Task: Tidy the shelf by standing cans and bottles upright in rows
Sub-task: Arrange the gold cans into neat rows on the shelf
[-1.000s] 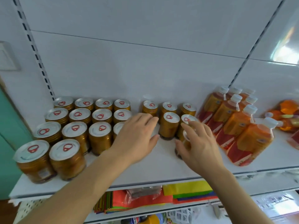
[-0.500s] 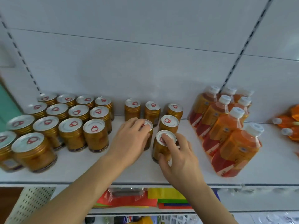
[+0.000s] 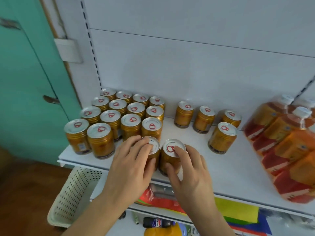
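Two gold cans with silver lids stand upright side by side near the front edge of the white shelf (image 3: 196,133). My left hand (image 3: 131,166) grips the left can (image 3: 154,147) from above and the side. My right hand (image 3: 189,169) grips the right can (image 3: 172,150), fingers on its lid. A block of several upright gold cans (image 3: 119,116) stands in rows just left and behind. Three more cans (image 3: 203,118) line the back wall, and one can (image 3: 222,137) stands alone in front of them. Orange bottles with white caps (image 3: 286,133) lean together at the right.
A perforated cream basket (image 3: 73,193) sits below the shelf's left end. Coloured packets (image 3: 237,210) and a dark bottle (image 3: 158,222) lie on the lower shelf. A teal door (image 3: 25,82) stands to the left.
Both hands have slid their cans leftward along the shelf front, up against the big block of cans. The view has swung left, showing the teal door and basket.
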